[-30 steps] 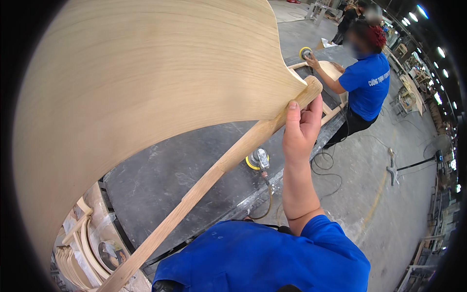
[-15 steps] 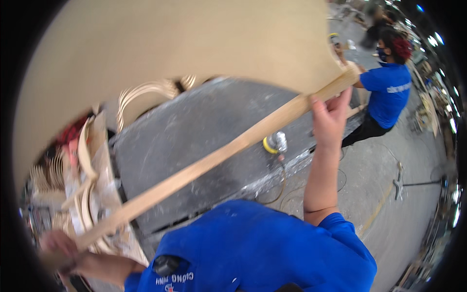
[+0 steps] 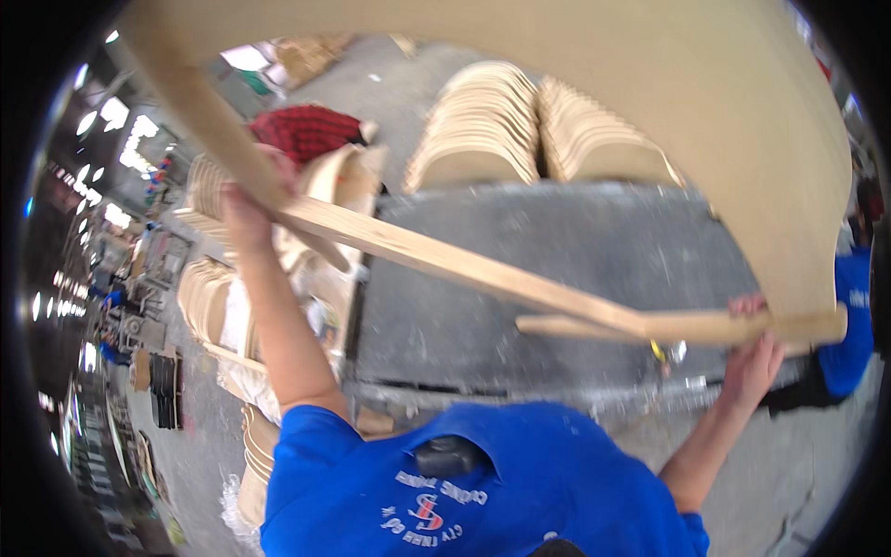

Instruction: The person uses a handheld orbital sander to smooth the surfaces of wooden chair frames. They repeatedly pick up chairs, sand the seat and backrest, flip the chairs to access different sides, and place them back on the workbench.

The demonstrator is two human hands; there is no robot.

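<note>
Both my hands hold up a pale wooden chair frame (image 3: 445, 258) with a broad, smooth curved panel (image 3: 705, 102); it looks like part of a chair. My left hand (image 3: 249, 209) is closed round the corner where a long rail meets an upright, at the left. At the right, my right hand (image 3: 759, 362) wraps round the thick end of the frame, fingers partly behind the wood. The frame hangs tilted over a dark grey worktable (image 3: 464, 339). A small sander (image 3: 676, 352), yellow and silver, lies on the table just left of my right hand, partly hidden.
Stacks of curved plywood shells (image 3: 478, 125) stand beyond the table's far edge. More curved wooden parts (image 3: 209, 302) are piled at the left, near a person in a red checked shirt (image 3: 302, 130). A co-worker in blue (image 3: 852, 320) is at the right edge.
My view has swung left. The frame has turned: its left end has risen and its right end has dropped. Both hands keep their hold.
</note>
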